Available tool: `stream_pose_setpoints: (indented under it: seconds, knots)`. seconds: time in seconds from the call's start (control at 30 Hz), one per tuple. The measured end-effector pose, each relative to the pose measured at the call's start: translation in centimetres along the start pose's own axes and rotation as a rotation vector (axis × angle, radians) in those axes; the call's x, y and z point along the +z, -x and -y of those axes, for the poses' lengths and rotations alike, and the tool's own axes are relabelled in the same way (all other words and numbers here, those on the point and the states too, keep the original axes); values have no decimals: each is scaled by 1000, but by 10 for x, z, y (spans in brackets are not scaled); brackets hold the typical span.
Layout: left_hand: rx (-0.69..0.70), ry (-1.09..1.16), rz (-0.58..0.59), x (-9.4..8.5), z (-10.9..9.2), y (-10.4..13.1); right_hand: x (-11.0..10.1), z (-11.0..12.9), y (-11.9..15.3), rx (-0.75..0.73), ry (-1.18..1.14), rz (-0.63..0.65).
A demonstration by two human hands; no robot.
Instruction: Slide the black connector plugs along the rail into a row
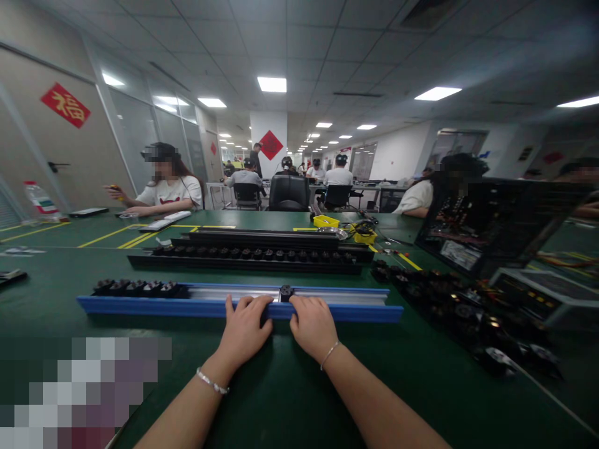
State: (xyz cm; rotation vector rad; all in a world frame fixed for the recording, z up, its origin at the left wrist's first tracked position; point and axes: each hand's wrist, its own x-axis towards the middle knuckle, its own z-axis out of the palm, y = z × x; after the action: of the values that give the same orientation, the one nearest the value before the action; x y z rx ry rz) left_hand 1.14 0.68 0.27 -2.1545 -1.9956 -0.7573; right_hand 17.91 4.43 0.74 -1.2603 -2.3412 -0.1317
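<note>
Blue rail (150,308) lies lengthwise on the green bench (281,405), directly before the wearer; taken as the landmark for all places below. Left end of the blue rail: a cluster of black parts (135,287), about five, set close together in the channel. Towards the right of its middle: one single black part (286,292), standing alone in the channel, with bare pale metal on both sides of it.

Left hand (246,327): fingers laid over the near wall of the blue rail, left of the single part, thumb to the near side. Whether this grip clamps the wall or only rests there, cannot tell. Right hand (312,324): fingers curled at the near wall, tips at or just beside the single part's right side; whether its grip has hold of the part, cannot tell.

Progress, as judged: partial. Done: the cluster sits at the left end. Left over: the single part is apart from the cluster, and most of the channel is unfilled. Loose black parts (468,312) lie heaped beyond the blue rail's right end. For comparison, a black rail (248,267) behind the blue rail carries a row of similar-looking parts along most of its length
</note>
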Motion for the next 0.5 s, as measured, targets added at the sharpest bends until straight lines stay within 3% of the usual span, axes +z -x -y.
stream_pose_setpoints:
  seconds: [0.5]
  knots:
    - [-27,-10,21,-2,-1,-1,-4,-4,1,21,8,16]
